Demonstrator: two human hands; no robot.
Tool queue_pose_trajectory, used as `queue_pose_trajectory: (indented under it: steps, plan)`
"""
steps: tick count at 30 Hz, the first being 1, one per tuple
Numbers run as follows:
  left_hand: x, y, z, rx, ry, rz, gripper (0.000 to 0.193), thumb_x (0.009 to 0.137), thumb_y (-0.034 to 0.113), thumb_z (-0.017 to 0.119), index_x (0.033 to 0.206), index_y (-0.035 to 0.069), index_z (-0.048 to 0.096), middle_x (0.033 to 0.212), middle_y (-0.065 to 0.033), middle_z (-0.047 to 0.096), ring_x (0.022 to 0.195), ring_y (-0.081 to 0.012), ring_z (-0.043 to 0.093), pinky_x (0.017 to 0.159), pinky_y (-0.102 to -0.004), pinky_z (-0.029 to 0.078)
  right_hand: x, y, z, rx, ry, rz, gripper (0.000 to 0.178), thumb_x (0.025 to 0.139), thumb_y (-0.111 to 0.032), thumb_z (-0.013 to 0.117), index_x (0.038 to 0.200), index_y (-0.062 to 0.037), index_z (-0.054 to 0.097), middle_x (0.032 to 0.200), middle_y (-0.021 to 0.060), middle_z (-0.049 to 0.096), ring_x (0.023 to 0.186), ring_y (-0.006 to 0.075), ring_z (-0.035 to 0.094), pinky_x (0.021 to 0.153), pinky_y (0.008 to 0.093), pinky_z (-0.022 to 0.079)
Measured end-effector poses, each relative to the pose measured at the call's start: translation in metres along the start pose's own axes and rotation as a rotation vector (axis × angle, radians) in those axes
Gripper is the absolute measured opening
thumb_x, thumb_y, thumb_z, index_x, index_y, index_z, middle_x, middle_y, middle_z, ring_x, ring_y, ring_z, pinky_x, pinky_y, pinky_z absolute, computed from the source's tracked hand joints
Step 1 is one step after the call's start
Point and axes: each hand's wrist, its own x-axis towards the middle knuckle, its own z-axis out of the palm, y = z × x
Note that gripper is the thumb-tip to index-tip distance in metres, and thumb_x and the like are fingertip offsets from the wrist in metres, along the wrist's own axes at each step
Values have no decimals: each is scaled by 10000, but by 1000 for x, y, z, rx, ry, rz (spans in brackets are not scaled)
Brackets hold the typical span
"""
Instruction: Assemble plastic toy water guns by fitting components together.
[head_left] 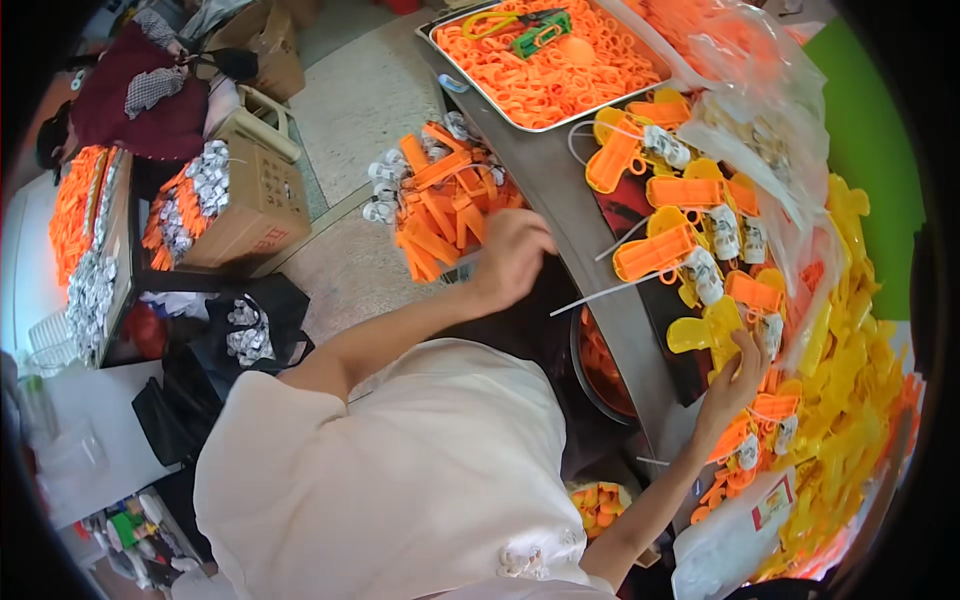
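Note:
My left hand [510,257] reaches out to my left and curls on the edge of a heap of orange plastic pieces [440,205] with small white-wrapped parts. My right hand [735,375] grips the lower edge of a yellow plastic piece [700,332] lying on the grey table [560,190]. Around it lie orange and yellow toy-like assemblies [655,250], each with a small white packet attached, in a loose row up the table.
A metal tray [470,75] of orange rings stands at the far end. Clear plastic bags [760,90] and a heap of yellow parts [850,340] fill the right. A cardboard box [260,200] of orange pieces, a black bag [250,320] and another person [140,100] are at left.

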Motion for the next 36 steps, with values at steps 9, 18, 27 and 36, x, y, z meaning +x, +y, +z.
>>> queue_pose_trajectory:
  steps: [9, 18, 27, 36]
  plan:
    - [-10, -153, -78, 568, 127, -479, 281, 762, -50, 612, 1017, 67, 623, 1013, -137, 605, 986, -352, 557, 858, -425, 440, -37, -3, 5, 93, 230, 117, 148, 932, 82, 534, 981, 2, 648, 1095, 120, 670, 1065, 264, 603, 898, 348, 484]
    - [70, -254, -26, 793, -277, -904, 379, 837, 332, 650, 1157, 130, 676, 1206, -100, 628, 1208, -306, 481, 994, -475, 341, -48, -16, 9, 180, 262, 285, 166, 877, 113, 549, 926, 0, 660, 1046, 115, 671, 1035, 266, 603, 925, 366, 463]
    - [81, -249, -32, 958, -525, -831, 616, 729, 560, 732, 1199, 165, 682, 1232, -89, 635, 1249, -336, 455, 1070, -517, 250, -62, -7, 14, 206, 255, 300, 151, 926, 97, 511, 968, 19, 633, 1088, 118, 643, 1039, 245, 597, 922, 337, 472]
    - [36, -209, -25, 649, 36, -466, 528, 693, 181, 781, 1183, 68, 621, 1076, -144, 576, 1078, -357, 533, 942, -551, 400, -73, 6, 26, 91, 335, 288, 150, 960, 47, 519, 933, 65, 665, 1091, 160, 665, 1041, 276, 618, 906, 367, 526]
